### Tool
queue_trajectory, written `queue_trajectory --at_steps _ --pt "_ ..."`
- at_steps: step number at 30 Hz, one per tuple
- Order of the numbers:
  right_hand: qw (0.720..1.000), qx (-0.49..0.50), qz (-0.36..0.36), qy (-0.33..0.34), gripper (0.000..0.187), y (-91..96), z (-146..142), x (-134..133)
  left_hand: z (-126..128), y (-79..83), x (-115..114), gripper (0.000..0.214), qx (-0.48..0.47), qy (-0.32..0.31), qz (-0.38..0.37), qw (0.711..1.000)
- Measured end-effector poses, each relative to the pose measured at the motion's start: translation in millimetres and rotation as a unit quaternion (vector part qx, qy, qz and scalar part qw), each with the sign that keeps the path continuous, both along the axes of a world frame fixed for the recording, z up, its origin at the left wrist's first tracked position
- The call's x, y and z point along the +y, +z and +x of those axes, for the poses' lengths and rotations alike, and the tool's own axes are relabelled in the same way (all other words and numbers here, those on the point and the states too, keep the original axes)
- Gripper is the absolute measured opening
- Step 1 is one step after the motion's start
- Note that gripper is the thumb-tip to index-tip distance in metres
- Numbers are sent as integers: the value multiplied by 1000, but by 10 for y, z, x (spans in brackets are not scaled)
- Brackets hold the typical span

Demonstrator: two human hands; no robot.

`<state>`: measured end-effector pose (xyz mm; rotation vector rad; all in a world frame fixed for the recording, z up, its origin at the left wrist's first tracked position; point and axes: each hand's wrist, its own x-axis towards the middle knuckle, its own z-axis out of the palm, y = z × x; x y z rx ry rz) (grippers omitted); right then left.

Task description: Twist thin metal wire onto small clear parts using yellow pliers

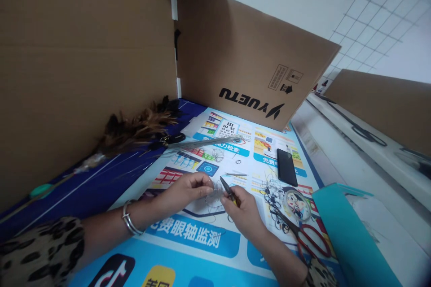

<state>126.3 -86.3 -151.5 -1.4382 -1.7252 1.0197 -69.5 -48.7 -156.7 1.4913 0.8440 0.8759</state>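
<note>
panel (pixel 252 54) behind | wire bundle (pixel 208 142) beyond left hand (pixel 197 187) | phone (pixel 287 167) right of bundle | feathers (pixel 141 125) left

cardboard wall (pixel 208 49) ahead, scissors (pixel 295 229) beside right hand (pixel 240 210), nearest stretch of poster (pixel 229 271) free

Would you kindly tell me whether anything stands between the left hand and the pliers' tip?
Nothing bulky visibly does: only thin wire shows around the gap between the left hand and the pliers in the right hand. The phone and scissors lie off to the right.
</note>
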Motion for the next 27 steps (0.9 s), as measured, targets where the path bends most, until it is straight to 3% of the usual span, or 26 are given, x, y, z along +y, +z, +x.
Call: queue_trajectory --at_steps 7,13,22,27 --pt "997 63 -37 3 14 58 -7 -23 28 -14 -28 17 -54 -2 -42 998" --pt "996 80 -25 -7 15 76 14 -14 61 -60 -38 35 -87 -3 -59 994" --pt "998 61 -13 -7 17 33 23 3 15 -15 -28 28 -1 46 61 997" --pt "999 50 -8 4 17 43 6 9 2 39 -36 16 57 24 159 985"
